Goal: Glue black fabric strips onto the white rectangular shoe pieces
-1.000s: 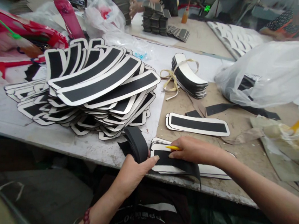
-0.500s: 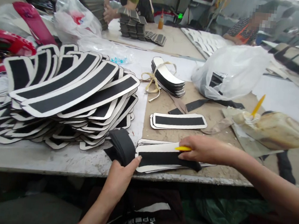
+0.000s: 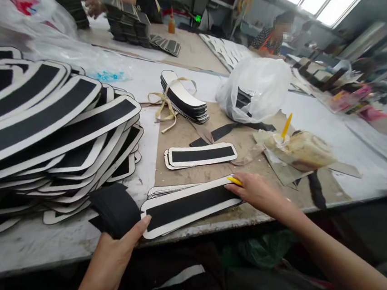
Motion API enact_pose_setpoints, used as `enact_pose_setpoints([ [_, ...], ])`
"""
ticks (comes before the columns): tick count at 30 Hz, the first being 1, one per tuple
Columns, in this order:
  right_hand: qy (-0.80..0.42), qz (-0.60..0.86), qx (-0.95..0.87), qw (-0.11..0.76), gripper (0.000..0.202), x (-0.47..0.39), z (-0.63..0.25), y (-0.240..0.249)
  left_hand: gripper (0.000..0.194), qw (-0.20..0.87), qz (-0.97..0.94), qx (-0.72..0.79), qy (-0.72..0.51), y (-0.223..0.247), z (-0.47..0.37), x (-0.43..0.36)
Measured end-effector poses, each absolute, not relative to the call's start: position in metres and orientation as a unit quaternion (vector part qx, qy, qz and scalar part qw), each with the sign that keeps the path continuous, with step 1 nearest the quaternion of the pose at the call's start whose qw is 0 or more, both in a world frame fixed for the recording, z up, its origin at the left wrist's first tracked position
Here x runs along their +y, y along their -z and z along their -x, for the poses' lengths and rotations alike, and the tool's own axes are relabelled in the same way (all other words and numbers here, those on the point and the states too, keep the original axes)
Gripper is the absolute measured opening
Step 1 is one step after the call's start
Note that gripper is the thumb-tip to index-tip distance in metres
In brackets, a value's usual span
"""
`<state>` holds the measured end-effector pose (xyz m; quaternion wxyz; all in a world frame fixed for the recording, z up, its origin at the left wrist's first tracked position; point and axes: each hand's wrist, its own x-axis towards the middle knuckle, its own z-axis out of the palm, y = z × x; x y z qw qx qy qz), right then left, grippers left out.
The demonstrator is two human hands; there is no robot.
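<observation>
A white-edged panel (image 3: 175,223) with a black strip (image 3: 191,202) along its middle lies slanted on a few similar panels at the table's front edge. My left hand (image 3: 111,251) is closed at a bundle of black strips (image 3: 114,206). Its thumb presses the panel's left end, while its other fingers are mostly hidden. At the right end, my right hand (image 3: 254,189) grips a yellow pointed tool (image 3: 235,181), and its fingers touch the black strip. Just behind lies a short stack of finished-looking panels (image 3: 201,156).
A large heap of black-and-white panels (image 3: 61,127) fills the left. Behind are a tied stack of curved pieces (image 3: 184,96) and a white plastic bag (image 3: 255,89). To the right stands a stained container (image 3: 311,151) with a yellow stick (image 3: 287,125). Co-workers are across the table.
The black strip's right end, which overhung the panel's lower edge, now lies along the panel under my right hand. The panel appears more tilted, and my view has swung right.
</observation>
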<state>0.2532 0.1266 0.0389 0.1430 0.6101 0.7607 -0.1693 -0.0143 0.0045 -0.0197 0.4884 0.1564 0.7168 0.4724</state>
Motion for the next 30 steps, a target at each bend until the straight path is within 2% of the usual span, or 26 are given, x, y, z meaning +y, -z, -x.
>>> enact_pose_setpoints([
  [4, 0.151, -0.608, 0.759, 0.178, 0.032, 0.131, -0.253, -0.035, 0.057, 0.481, -0.147, 0.729, -0.464, 0.018, 0.015, 0.004],
  [21, 0.092, -0.602, 0.768, 0.197, 0.035, 0.131, -0.25, -0.029, 0.062, 0.515, -0.145, 0.707, -0.462, 0.022, 0.019, 0.003],
  [24, 0.1, -0.598, 0.78, 0.154, 0.033, 0.131, -0.261, -0.028, 0.062, 0.514, -0.131, 0.705, -0.47, 0.023, 0.019, 0.002],
  [27, 0.141, -0.599, 0.786, 0.064, 0.025, 0.13, -0.273, -0.031, 0.061, 0.505, -0.125, 0.699, -0.491, 0.02, 0.018, 0.001],
  [30, 0.161, -0.618, 0.769, -0.022, 0.025, 0.126, -0.282, -0.038, 0.057, 0.504, -0.116, 0.691, -0.505, 0.015, 0.019, 0.0],
])
